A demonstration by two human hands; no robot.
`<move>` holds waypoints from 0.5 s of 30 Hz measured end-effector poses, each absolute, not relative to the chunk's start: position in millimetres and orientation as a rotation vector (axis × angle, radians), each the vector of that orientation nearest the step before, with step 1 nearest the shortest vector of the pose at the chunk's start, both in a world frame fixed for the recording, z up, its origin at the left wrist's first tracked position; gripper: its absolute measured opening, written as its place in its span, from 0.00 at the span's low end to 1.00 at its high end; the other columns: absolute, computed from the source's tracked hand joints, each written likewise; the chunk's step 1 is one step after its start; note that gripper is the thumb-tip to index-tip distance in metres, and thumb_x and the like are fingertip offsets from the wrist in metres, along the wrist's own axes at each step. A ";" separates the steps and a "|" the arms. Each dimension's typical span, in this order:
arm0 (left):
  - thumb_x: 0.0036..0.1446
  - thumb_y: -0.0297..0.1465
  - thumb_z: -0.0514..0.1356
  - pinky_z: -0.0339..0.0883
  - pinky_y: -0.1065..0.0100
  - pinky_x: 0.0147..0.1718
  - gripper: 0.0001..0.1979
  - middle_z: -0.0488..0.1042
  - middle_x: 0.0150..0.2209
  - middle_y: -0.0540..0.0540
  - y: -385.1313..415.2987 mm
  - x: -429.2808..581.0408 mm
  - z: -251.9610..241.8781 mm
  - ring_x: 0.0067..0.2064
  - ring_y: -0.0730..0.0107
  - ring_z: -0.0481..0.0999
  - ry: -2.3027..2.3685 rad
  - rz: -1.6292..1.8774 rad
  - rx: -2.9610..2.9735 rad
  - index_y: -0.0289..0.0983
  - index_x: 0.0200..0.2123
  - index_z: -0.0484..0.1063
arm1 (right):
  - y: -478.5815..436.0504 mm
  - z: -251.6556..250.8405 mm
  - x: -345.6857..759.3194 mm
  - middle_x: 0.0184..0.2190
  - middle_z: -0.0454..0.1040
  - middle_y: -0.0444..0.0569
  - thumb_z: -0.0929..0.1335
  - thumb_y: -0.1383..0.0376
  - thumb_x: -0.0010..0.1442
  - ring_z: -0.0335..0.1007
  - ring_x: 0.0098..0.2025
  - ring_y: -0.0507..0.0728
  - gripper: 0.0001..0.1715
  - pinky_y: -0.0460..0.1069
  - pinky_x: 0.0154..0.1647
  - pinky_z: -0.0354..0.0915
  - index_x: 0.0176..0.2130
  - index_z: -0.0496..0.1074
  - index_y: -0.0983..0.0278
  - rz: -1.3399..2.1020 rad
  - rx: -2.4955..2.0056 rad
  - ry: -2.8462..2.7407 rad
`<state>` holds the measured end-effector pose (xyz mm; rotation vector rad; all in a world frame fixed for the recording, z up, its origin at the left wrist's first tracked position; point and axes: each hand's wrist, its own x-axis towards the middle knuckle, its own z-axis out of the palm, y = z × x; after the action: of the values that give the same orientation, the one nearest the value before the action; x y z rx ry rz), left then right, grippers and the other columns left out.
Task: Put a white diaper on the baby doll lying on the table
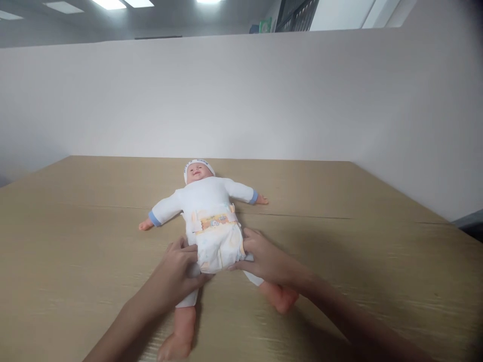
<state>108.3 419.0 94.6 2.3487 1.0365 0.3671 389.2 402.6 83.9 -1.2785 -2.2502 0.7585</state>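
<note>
A baby doll [206, 192] in a white outfit with blue cuffs and a white cap lies on its back, head away from me and arms spread. Around its hips is a white diaper [221, 245] with an orange printed strip across the waist. My left hand [183, 266] grips the diaper's edge by the leg on the left, fingers bent and thumb low near the crotch. On the other side, my right hand [262, 256] pinches the opposite leg edge, its thumb reaching beneath. Some fingertips are hidden by the diaper and the doll's legs.
The doll lies on a light wood-coloured table [339, 281] with a seam running across it. A white partition [234, 100] rises behind the table and continues along the right side. Ceiling lights show above it.
</note>
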 end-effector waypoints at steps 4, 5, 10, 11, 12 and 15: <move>0.68 0.31 0.67 0.61 0.58 0.53 0.05 0.84 0.47 0.52 418.2 108.2 99.0 0.51 0.55 0.69 0.995 0.382 2.346 0.47 0.43 0.83 | 405.1 85.9 389.4 0.50 0.81 0.52 0.78 0.56 0.65 0.73 0.59 0.67 0.10 0.59 0.64 0.65 0.44 0.87 0.57 0.804 -1.240 -2.243; 0.68 0.30 0.66 0.61 0.58 0.54 0.06 0.84 0.47 0.52 418.0 108.1 99.9 0.51 0.54 0.69 0.991 0.379 2.346 0.47 0.45 0.83 | 405.1 86.0 389.3 0.50 0.81 0.52 0.77 0.56 0.66 0.73 0.59 0.67 0.10 0.59 0.65 0.65 0.44 0.87 0.58 0.804 -1.240 -2.238; 0.69 0.29 0.64 0.62 0.56 0.55 0.09 0.83 0.49 0.49 418.9 104.9 100.7 0.53 0.52 0.69 0.995 0.348 2.338 0.46 0.47 0.83 | 403.3 84.7 388.5 0.52 0.80 0.53 0.76 0.55 0.68 0.73 0.60 0.66 0.11 0.58 0.65 0.67 0.46 0.86 0.57 0.828 -1.220 -2.195; 0.69 0.30 0.64 0.62 0.56 0.55 0.09 0.83 0.49 0.48 419.6 104.1 100.2 0.54 0.52 0.70 0.991 0.348 2.340 0.46 0.47 0.83 | 402.9 84.2 388.4 0.52 0.80 0.53 0.76 0.55 0.68 0.73 0.59 0.67 0.12 0.58 0.65 0.67 0.46 0.86 0.57 0.832 -1.220 -2.185; 0.69 0.31 0.64 0.63 0.56 0.55 0.08 0.82 0.49 0.47 420.5 103.3 99.5 0.55 0.51 0.70 0.984 0.353 2.342 0.46 0.47 0.84 | 402.7 83.6 388.5 0.51 0.81 0.53 0.76 0.55 0.68 0.73 0.59 0.67 0.12 0.59 0.65 0.68 0.46 0.86 0.57 0.833 -1.224 -2.178; 0.70 0.32 0.64 0.64 0.56 0.57 0.08 0.82 0.50 0.46 423.1 101.7 97.2 0.56 0.50 0.71 0.955 0.393 2.349 0.46 0.47 0.84 | 403.2 81.4 389.3 0.50 0.81 0.53 0.75 0.53 0.67 0.73 0.60 0.68 0.13 0.60 0.65 0.68 0.46 0.86 0.57 0.826 -1.237 -2.166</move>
<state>101.7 423.1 97.2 2.3488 0.9554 0.3930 389.3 403.2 81.4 -1.2369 -2.1657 0.8262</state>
